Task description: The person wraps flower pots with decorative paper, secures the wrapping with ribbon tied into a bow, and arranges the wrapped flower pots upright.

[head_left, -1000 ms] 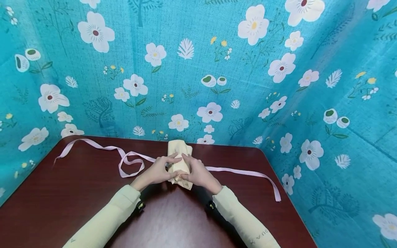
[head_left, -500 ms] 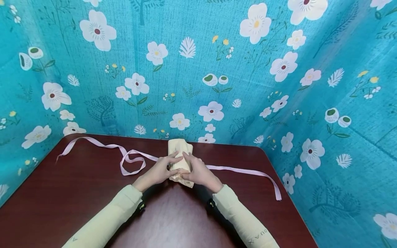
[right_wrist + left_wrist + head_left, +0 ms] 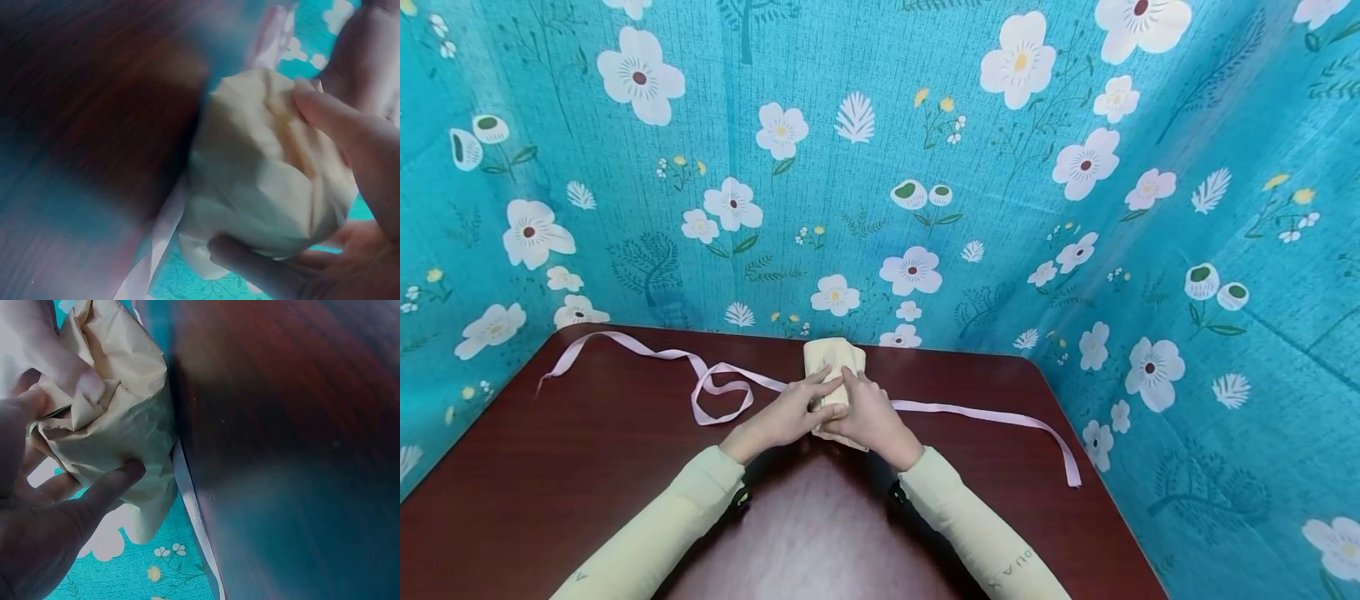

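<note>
A cream paper-wrapped parcel (image 3: 835, 354) lies near the table's far edge in the head view. My left hand (image 3: 790, 412) grips its left side, with the fingers reaching over the top. From the right, my right hand (image 3: 876, 417) holds it, partly covering the near end. In the left wrist view the paper (image 3: 140, 419) is creased and folded at that end, where a thumb presses on a fold. The right wrist view is blurred; there the right thumb and fingers span the parcel (image 3: 244, 181). A pale pink ribbon (image 3: 970, 412) passes beneath the parcel.
The ribbon's left part curls into a loop on the dark red-brown table (image 3: 610, 442) and trails toward the far left corner. Its right part ends near the table's right edge. A turquoise flowered cloth (image 3: 850, 208) hangs behind and to the right.
My right hand has shifted slightly left over the near end of the parcel. The loose paper there sticks out less than before. My left hand stays nearly in place.
</note>
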Available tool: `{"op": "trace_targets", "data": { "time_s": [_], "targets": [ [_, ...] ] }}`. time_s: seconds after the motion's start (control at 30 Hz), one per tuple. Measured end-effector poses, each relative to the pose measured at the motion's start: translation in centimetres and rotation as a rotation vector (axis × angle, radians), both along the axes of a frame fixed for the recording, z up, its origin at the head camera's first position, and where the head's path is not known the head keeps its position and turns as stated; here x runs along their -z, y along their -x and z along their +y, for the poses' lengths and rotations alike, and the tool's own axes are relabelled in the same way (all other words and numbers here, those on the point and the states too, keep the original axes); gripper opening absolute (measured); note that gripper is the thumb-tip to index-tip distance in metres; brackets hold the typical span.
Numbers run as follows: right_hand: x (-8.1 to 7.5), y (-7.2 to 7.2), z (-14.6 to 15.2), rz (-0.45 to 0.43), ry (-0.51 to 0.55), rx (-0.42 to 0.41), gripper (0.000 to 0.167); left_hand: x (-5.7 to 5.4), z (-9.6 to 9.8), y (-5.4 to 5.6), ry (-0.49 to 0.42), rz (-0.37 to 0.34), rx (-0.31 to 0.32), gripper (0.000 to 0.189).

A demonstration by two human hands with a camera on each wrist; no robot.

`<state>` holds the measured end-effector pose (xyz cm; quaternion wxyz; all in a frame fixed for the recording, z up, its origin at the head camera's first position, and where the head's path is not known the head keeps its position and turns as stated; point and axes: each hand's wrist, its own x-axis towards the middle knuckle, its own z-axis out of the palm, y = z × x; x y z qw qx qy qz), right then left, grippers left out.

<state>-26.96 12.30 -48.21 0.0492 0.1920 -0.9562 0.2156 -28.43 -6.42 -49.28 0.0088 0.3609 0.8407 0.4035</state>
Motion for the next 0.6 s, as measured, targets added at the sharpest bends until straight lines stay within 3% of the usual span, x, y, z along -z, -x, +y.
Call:
{"op": "trace_targets", "data": {
  "time_s": [0.2, 0.43, 0.6],
  "targets": [
    [0.3, 0.1, -0.4, 0.124, -0.069, 0.043, 0.096, -0.1, 0.2, -0.1, 0.043, 0.022, -0.026, 0.059],
    [0.3, 0.0, -0.9, 0.129, -0.106, 0.064, 0.094, -0.1, -0.2, -0.5, 0.095, 0.09, -0.038, 0.058],
    [0.3, -0.1, -1.2, 0.142, -0.14, 0.068, 0.091, -0.3, -0.6, -0.5, 0.098, 0.09, -0.037, 0.059]
  ]
}}
